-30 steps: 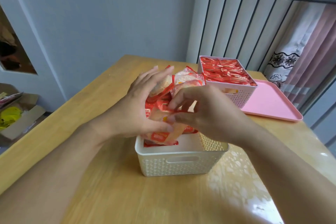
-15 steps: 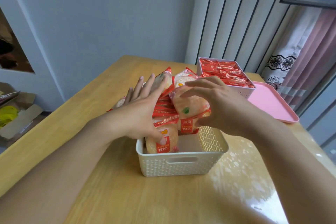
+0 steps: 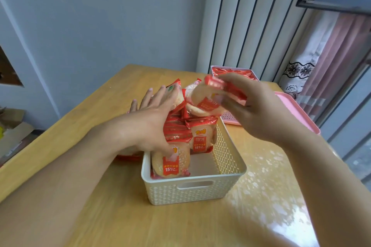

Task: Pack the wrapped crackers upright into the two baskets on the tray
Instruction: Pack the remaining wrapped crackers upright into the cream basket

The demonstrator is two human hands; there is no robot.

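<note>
A wooden table (image 3: 84,196) stands against a grey wall. The left hand (image 3: 148,126), fingers straight and spread, steadies the upright crackers (image 3: 170,160) in the white basket (image 3: 192,190). Right of those fingers, the right hand (image 3: 259,110) pinches a cracker packet (image 3: 206,100), long axis tilted, above the basket's free space. Packets read "151". The pink tray (image 3: 297,110) lies beyond.

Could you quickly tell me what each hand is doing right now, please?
Left hand: open, straight fingers steadying the crackers in the white basket.
Right hand: holding a wrapped cracker.
</note>
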